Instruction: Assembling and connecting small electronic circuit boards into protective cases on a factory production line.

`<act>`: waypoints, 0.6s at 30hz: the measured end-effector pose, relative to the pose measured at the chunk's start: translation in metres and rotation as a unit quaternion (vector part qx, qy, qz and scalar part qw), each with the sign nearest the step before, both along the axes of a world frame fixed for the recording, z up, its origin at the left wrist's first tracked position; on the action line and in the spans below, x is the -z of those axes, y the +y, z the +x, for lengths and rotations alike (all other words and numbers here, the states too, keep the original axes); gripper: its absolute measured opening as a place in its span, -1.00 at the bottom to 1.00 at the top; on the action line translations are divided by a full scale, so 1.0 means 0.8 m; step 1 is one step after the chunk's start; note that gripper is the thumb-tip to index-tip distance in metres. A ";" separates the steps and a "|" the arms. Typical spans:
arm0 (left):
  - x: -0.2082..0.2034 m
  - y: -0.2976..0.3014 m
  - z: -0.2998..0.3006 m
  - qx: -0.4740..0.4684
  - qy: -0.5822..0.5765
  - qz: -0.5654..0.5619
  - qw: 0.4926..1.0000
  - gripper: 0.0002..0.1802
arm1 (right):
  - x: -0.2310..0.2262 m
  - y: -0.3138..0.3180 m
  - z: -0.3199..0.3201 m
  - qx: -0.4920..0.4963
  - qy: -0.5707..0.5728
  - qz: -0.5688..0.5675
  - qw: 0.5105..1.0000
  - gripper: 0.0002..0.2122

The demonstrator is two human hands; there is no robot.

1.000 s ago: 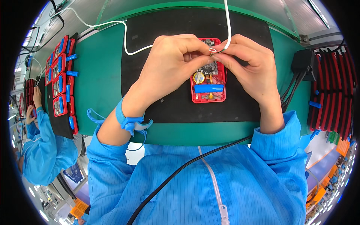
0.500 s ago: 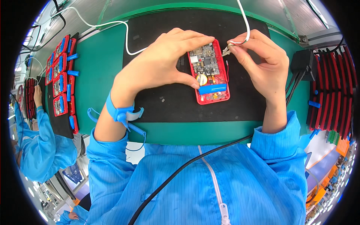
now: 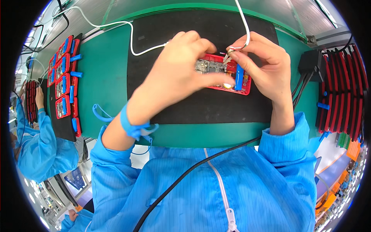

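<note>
1. Presently, the left hand [image 3: 176, 71] grips a red device [image 3: 226, 73] with an exposed circuit board, holding it above the black mat [image 3: 201, 104] on the green bench [image 3: 104, 89].
2. The right hand [image 3: 266, 67] pinches the metal end of a white cable [image 3: 131, 36] at the device's upper edge, beside its blue part [image 3: 239, 77].
3. A blue wrist strap [image 3: 129, 125] sits on the left wrist.
4. Red units [image 3: 62, 83] lie in a row at far left; red trays [image 3: 342, 91] stand at right.
</note>
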State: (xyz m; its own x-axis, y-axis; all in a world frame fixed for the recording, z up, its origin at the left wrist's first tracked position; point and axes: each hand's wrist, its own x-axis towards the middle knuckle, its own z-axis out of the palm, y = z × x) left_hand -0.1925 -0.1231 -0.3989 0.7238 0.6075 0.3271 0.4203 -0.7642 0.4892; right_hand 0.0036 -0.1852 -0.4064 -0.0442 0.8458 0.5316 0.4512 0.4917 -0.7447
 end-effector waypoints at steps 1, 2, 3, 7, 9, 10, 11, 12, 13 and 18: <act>-0.003 0.008 -0.004 0.062 -0.098 -0.149 0.982 -0.49 | 0.000 0.000 -0.003 -0.009 -0.004 0.002 1.000 -0.92; -0.002 0.009 -0.004 0.086 -0.134 -0.129 0.979 -0.74 | 0.000 0.001 -0.005 -0.018 -0.008 0.004 1.000 -0.92; -0.001 0.009 -0.005 0.085 -0.134 -0.129 0.979 -0.74 | 0.000 0.000 -0.007 -0.018 -0.007 0.003 1.000 -0.92; 0.000 0.009 -0.008 0.077 -0.134 -0.237 0.959 -0.82 | -0.002 0.001 -0.014 -0.024 -0.019 -0.005 1.000 -0.92; 0.001 0.010 -0.009 0.067 -0.127 -0.203 0.969 -0.86 | -0.001 0.001 -0.015 -0.020 -0.027 -0.001 0.999 -0.92; 0.001 0.009 -0.009 0.068 -0.127 -0.204 0.968 -0.86 | 0.000 0.002 -0.015 -0.011 -0.046 0.007 0.999 -0.91; 0.002 0.008 -0.009 0.060 -0.125 -0.212 0.967 -0.87 | 0.000 0.002 -0.014 -0.003 -0.065 0.015 0.998 -0.91; 0.002 0.007 -0.009 0.052 -0.123 -0.221 0.966 -0.88 | 0.001 0.001 -0.015 -0.002 -0.065 0.014 0.998 -0.91; 0.002 0.006 -0.010 0.052 -0.123 -0.221 0.966 -0.88 | 0.001 0.001 -0.015 0.001 -0.077 0.014 0.997 -0.92; 0.004 0.003 -0.010 0.027 -0.109 -0.237 0.965 -0.84 | 0.000 -0.001 -0.017 0.004 -0.095 0.015 0.995 -0.92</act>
State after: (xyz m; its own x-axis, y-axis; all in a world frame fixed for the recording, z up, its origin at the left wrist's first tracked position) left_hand -0.2003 -0.1208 -0.4020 0.7039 0.6899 0.1692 0.2342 -0.4504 0.8616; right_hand -0.0098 -0.1857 -0.4064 -0.1400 0.8304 0.5393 0.5855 0.5087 -0.6313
